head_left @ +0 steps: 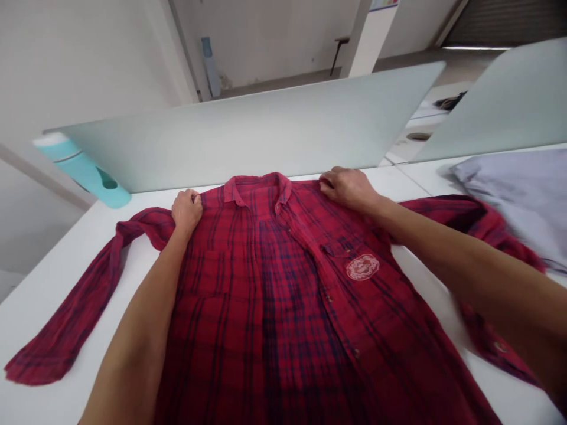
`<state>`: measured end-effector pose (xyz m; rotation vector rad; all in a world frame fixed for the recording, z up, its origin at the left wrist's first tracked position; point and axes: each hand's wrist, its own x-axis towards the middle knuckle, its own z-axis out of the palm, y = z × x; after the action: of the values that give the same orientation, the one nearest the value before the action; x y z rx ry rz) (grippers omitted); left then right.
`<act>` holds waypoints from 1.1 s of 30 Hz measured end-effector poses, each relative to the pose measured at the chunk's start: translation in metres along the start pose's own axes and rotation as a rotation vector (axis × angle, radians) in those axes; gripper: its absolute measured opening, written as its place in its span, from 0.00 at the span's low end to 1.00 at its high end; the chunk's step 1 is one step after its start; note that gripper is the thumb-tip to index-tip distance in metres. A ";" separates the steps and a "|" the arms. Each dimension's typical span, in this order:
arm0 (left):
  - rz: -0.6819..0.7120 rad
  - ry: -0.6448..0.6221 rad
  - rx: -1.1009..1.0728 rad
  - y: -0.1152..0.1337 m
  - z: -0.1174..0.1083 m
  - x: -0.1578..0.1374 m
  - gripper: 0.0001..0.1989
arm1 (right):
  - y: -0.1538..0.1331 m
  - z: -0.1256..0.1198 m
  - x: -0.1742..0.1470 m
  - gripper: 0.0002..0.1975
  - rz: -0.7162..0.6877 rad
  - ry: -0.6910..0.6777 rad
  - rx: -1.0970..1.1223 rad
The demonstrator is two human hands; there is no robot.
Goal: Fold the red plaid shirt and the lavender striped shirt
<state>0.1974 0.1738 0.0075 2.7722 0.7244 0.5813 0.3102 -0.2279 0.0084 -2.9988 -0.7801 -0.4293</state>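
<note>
A red and navy plaid shirt [221, 265] lies front up and unbuttoned on the white table [39, 295], its collar at the far edge. Its inner back panel shows between the two open front halves. My left hand [186, 208] is closed on the shoulder seam at the left. At the other shoulder, my right hand [348, 186] grips the cloth with curled fingers. One sleeve stretches out to the left, while the other, partly covered by my right forearm, bends down at the right. A pale oval patch [363, 267] sits on the chest below my right hand.
A frosted divider [248, 141] runs along the table's back edge. The turquoise cylindrical container [88, 171] stands at the back left corner. Light grey cloth [522, 189] lies at the right, beside the sleeve. A second divider [509, 106] rises behind it.
</note>
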 end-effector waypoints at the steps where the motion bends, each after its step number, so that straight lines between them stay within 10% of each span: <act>1: -0.007 0.000 0.004 0.001 -0.001 0.000 0.09 | -0.001 -0.002 0.001 0.25 0.009 0.012 0.001; 16: -0.038 -0.038 0.040 0.003 0.000 0.002 0.11 | -0.003 0.005 0.021 0.28 0.333 -0.078 0.077; 33: 0.011 -0.056 0.105 0.009 0.000 0.001 0.17 | -0.008 0.011 0.027 0.24 0.168 -0.075 0.150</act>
<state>0.2022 0.1667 0.0111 2.8778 0.7490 0.4785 0.3320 -0.2075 0.0051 -2.9218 -0.5321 -0.2432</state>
